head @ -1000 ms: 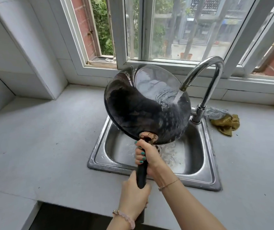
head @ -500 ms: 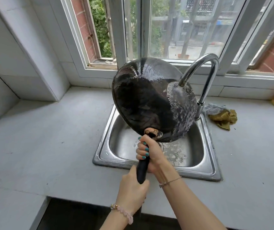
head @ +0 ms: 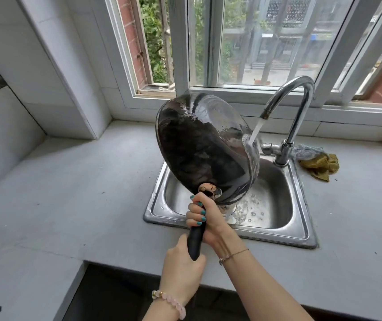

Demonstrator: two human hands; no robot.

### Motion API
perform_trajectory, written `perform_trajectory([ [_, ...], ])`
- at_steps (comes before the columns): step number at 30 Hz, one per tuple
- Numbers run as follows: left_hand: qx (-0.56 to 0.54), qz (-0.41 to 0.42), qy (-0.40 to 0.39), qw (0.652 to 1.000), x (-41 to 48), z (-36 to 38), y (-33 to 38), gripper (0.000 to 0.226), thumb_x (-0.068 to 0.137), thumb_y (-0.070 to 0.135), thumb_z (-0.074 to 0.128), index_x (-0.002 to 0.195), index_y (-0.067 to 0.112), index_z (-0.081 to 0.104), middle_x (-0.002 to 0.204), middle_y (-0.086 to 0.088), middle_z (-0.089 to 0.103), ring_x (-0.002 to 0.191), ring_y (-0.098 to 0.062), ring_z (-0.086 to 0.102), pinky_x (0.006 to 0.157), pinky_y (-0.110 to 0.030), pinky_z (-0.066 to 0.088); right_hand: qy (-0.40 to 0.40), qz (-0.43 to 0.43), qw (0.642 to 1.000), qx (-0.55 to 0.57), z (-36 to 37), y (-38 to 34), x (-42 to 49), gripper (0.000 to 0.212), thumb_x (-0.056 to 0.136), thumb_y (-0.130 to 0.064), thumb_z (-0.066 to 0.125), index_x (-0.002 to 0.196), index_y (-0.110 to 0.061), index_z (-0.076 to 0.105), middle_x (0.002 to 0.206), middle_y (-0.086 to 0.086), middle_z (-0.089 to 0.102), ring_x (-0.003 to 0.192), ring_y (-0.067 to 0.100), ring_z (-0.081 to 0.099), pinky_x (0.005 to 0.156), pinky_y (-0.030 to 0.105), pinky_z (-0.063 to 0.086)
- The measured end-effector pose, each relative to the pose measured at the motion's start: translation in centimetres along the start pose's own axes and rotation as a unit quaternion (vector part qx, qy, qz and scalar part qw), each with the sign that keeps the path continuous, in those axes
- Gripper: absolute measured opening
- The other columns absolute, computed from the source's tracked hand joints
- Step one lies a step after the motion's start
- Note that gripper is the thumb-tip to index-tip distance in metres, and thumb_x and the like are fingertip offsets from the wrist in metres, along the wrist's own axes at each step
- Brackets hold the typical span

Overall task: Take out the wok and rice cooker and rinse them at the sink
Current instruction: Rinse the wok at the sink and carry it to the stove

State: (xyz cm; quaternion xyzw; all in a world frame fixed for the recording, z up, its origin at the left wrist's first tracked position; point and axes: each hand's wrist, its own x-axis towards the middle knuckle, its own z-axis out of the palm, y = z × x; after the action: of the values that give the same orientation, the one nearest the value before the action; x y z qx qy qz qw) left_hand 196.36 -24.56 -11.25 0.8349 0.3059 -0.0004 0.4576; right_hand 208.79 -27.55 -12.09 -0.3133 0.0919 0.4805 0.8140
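Head view: wok [head: 199,154] is held tilted steeply on edge above the sink [head: 301,228], with its handle [head: 195,237] pointing to 6 o'clock. Right grip [head: 205,216] is curled tight round the handle just under the bowl. Left grip [head: 180,272] is wrapped round the handle's lower end. Tap [head: 299,107] stands at 2 o'clock of the wok and is running; the water [head: 256,128] strikes the wok's right edge. A crumpled yellow cloth [head: 319,164] lies on the counter [head: 69,193] at 3 o'clock of the tap base.
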Motion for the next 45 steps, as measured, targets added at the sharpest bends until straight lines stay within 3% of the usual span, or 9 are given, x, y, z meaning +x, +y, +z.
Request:
perform_trajectory([
  [9,0.071,-0.031,-0.026,0.997,-0.8,-0.1,-1.3,0.016,0.083,0.026,0.058,0.092,0.025,0.044,0.080,-0.002,0.060,0.070,-0.019,0.064,0.067,-0.033,0.057,-0.030,0.018,0.994,0.105,-1.2,1.9,-0.7,0.038,0.077,-0.008,0.050,0.044,-0.019,0.035,0.034,-0.007,0.027,0.026,0.004,0.026,0.027,0.015,0.023],
  [15,0.117,-0.013,-0.042,0.992,-0.7,0.4,-1.1,0.020,0.086,0.029,0.057,0.097,0.027,0.040,0.079,0.009,0.053,0.075,-0.007,0.059,0.062,-0.014,0.048,-0.029,0.019,0.986,0.165,-2.3,2.0,-1.3,0.040,0.079,-0.008,0.047,0.042,-0.018,0.034,0.032,-0.006,0.027,0.025,0.004,0.023,0.028,0.015,0.019],
  [21,0.165,0.028,-0.049,0.985,-0.4,0.4,0.1,0.019,0.088,0.029,0.053,0.103,0.024,0.042,0.088,0.004,0.056,0.077,-0.008,0.056,0.066,-0.016,0.044,-0.023,-0.003,0.980,0.199,-2.7,1.0,-1.8,0.039,0.075,-0.006,0.050,0.042,-0.017,0.033,0.032,-0.006,0.028,0.031,0.004,0.014,0.030,0.015,0.017],
  [25,0.184,0.046,-0.053,0.980,-0.4,0.4,0.8,0.016,0.088,0.030,0.051,0.097,0.024,0.038,0.085,0.004,0.055,0.080,-0.012,0.059,0.071,-0.022,0.049,-0.067,-0.023,0.970,0.233,-2.6,0.7,-2.3,0.046,0.055,0.007,0.071,0.042,-0.017,0.034,0.032,-0.005,0.029,0.033,0.004,0.015,0.031,0.014,0.019],
  [28,0.150,0.038,-0.073,0.985,-0.3,0.1,1.2,0.016,0.085,0.029,0.053,0.092,0.022,0.041,0.079,0.003,0.054,0.072,-0.014,0.059,0.066,-0.024,0.051,-0.108,-0.042,0.959,0.259,-2.5,0.4,-2.7,0.053,0.051,0.008,0.077,0.045,-0.019,0.031,0.036,-0.009,0.022,0.032,0.003,0.016,0.029,0.015,0.022],
  [31,0.000,-0.026,-0.129,0.991,0.0,-0.4,1.8,0.016,0.081,0.022,0.055,0.083,0.016,0.041,0.065,-0.001,0.056,0.047,-0.013,0.056,0.048,-0.023,0.046,-0.139,-0.051,0.945,0.291,-2.6,0.1,-3.0,0.056,0.057,0.008,0.075,0.049,-0.022,0.028,0.041,-0.010,0.020,0.032,0.003,0.018,0.029,0.016,0.026],
  [35,-0.250,-0.144,-0.213,0.933,0.3,-0.5,3.1,0.016,0.085,0.012,0.058,0.080,0.006,0.045,0.046,-0.002,0.049,0.035,-0.012,0.046,0.037,-0.020,0.039,-0.164,-0.045,0.934,0.315,-2.5,-0.4,-3.4,0.056,0.060,0.011,0.072,0.048,-0.022,0.029,0.040,-0.010,0.020,0.032,0.004,0.018,0.031,0.017,0.025],
  [41,-0.451,-0.328,-0.344,0.756,1.0,-0.9,3.8,0.026,0.064,0.026,0.071,0.056,0.007,0.057,0.046,-0.001,0.047,0.031,-0.009,0.043,0.029,-0.016,0.039,-0.174,-0.028,0.926,0.335,-2.7,-0.7,-3.8,0.056,0.062,0.012,0.071,0.047,-0.021,0.029,0.039,-0.011,0.020,0.032,0.004,0.018,0.031,0.017,0.025],
  [45,-0.480,-0.303,-0.349,0.746,0.6,-0.2,3.9,0.023,0.067,0.021,0.067,0.057,0.009,0.050,0.039,0.002,0.036,0.025,-0.007,0.033,0.025,-0.013,0.029,-0.123,-0.010,0.939,0.323,-2.6,-1.1,-4.5,0.050,0.063,0.007,0.071,0.047,-0.021,0.032,0.041,-0.012,0.025,0.033,0.003,0.024,0.033,0.015,0.030],
])
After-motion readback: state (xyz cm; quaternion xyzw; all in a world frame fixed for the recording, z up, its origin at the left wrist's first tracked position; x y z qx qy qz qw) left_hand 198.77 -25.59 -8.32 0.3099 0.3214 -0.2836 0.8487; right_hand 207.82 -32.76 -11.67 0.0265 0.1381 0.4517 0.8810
